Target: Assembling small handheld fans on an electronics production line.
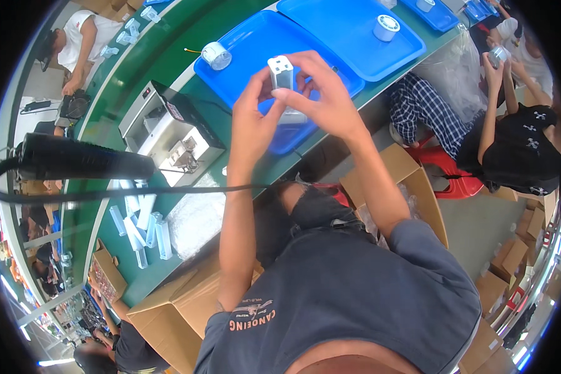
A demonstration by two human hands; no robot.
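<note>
In front of me, above a blue plastic tray (246, 40), both hands hold a small box-shaped part (283, 76) upright. It has a white end with small square holes and a greyish body. My left hand (254, 118) grips its left side, with the fingers curled around it. My right hand (331, 103) closes on the other side, its thumb against the lower front. Just under the hands, a pale translucent piece (293, 116) is partly hidden. A round, clear-and-white housing (216, 56) with thin wires rests at the tray's left edge.
Another blue tray (355, 50) holds a white round part (386, 28). Left of my arms stand a black-and-silver bench machine (174, 131) and several pale plastic tubes (144, 221). A dark cylinder (87, 156) with a strap crosses the view. Cardboard boxes (399, 181) flank me; co-workers sit nearby.
</note>
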